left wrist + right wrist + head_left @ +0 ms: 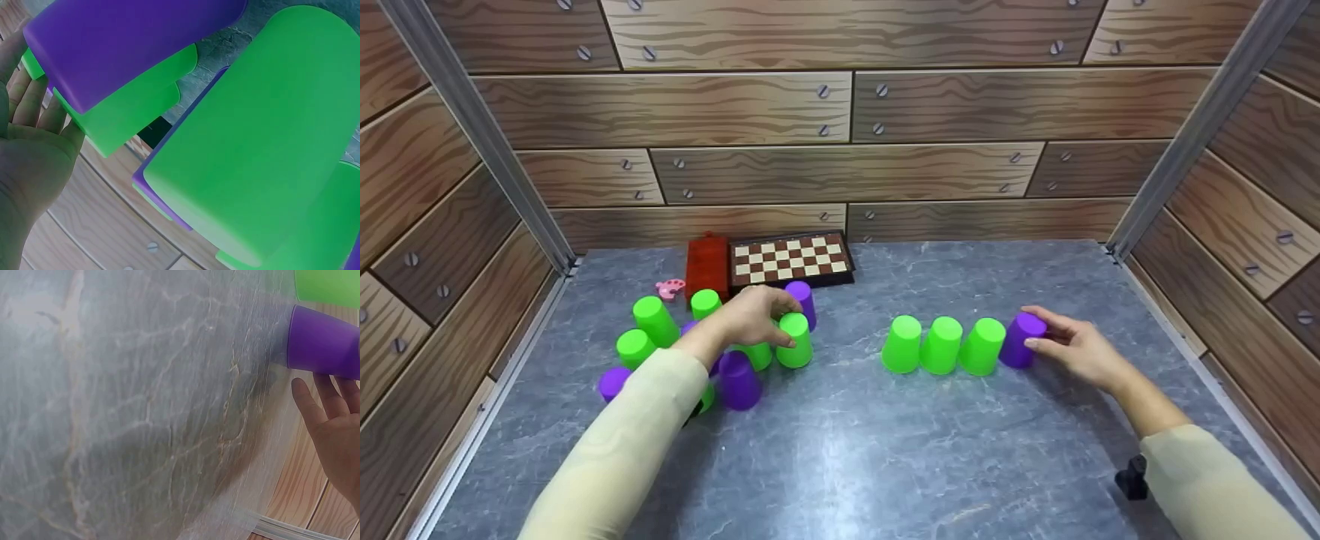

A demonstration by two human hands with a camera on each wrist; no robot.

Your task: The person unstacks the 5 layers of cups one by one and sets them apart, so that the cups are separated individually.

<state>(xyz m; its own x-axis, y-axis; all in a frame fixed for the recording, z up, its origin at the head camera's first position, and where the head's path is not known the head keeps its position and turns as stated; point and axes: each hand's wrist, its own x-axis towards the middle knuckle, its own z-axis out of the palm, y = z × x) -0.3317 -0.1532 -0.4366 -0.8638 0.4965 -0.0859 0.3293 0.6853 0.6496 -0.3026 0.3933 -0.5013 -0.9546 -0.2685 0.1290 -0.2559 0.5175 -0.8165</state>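
Three upside-down green cups (941,346) stand in a row on the table, right of centre. At the row's right end is an upside-down purple cup (1023,341), held by my right hand (1076,349) between thumb and fingers. My left hand (750,315) reaches over a cluster of cups and grips a green cup (795,342) at the cluster's right edge. Just behind that one is a purple cup (802,304); another purple cup (739,381) stands in front. In the left wrist view, a purple cup (135,45) partly hides the fingers.
More green cups (655,321) and a purple cup (613,382) stand at the left, partly behind my left forearm. At the back are a checkered board (790,257), a red box (707,266) and a small pink item (670,289). Wood-patterned walls (840,172) enclose the table.
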